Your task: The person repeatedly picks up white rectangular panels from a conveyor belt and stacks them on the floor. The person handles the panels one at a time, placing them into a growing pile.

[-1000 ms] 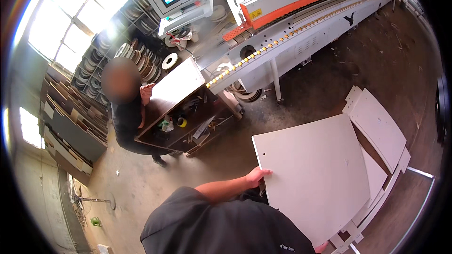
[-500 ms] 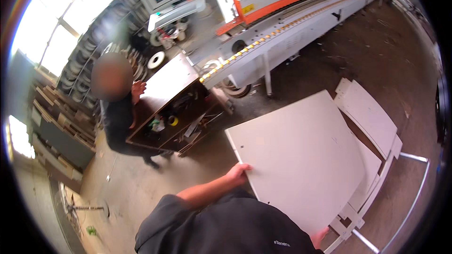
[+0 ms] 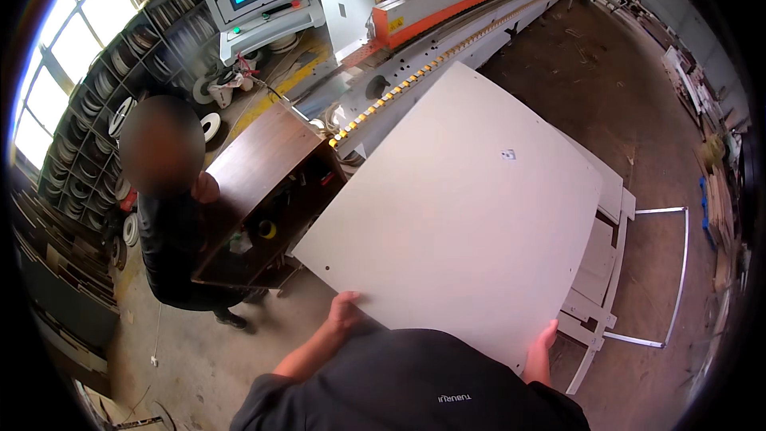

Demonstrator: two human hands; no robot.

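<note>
Though broad, panel (image 3: 447,215) edges in fingers (image 3: 346,302)

Daylight glares through paned windows (image 3: 110,14) on my left, beside rows of shelved rolls (image 3: 102,84), while a yellow stripe (image 3: 309,66) crosses the floor (image 3: 191,351) beyond the far edge of the brown bench (image 3: 263,144) (its top catching some of the light).

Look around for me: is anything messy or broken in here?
A little messy: thin, pale scraps lie loose on the dark brown floor, like litter. The large, pale, rectangular board held by the left hand and right hand shows no obvious break.
</note>
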